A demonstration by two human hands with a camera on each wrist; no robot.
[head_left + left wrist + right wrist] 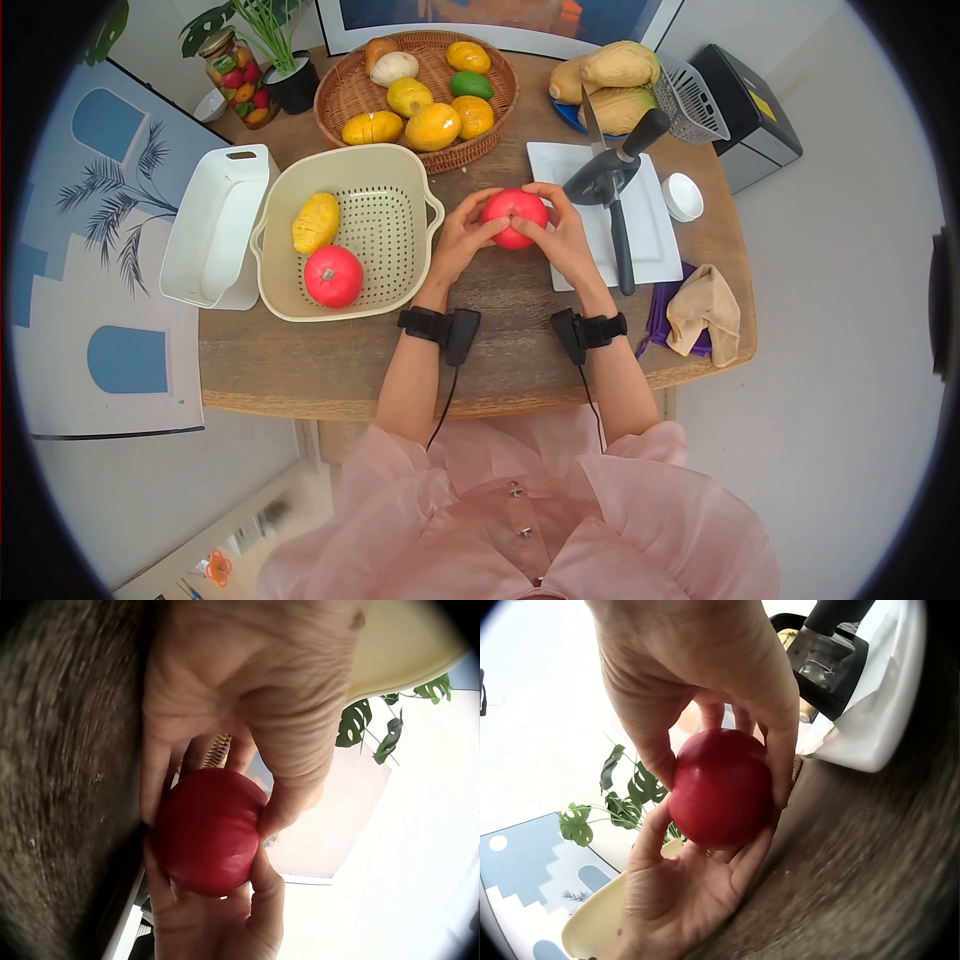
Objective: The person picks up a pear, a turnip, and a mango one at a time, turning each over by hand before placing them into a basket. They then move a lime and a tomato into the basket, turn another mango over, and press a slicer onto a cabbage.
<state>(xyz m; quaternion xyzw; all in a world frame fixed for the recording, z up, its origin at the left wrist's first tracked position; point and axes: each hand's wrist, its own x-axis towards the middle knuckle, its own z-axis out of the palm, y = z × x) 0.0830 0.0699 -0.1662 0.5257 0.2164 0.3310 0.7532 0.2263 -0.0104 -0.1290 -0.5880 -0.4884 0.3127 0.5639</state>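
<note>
Clearly both hands cup the red tomato (514,217) just above the worktop (500,300), at three o'clock from the colander (345,235): left hand (462,240) and right hand (567,240) curl round its sides. It looks smooth, glossy, probably light and slippery; gripping across its widest part seems safest.

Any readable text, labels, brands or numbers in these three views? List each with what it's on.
None readable.
Yellow label on the grey box: too small and blurred to read.
Glass jar: no legible label.
Wrist bands: no visible marking.
Red fruit in both hands: plain skin, no sticker.
</note>
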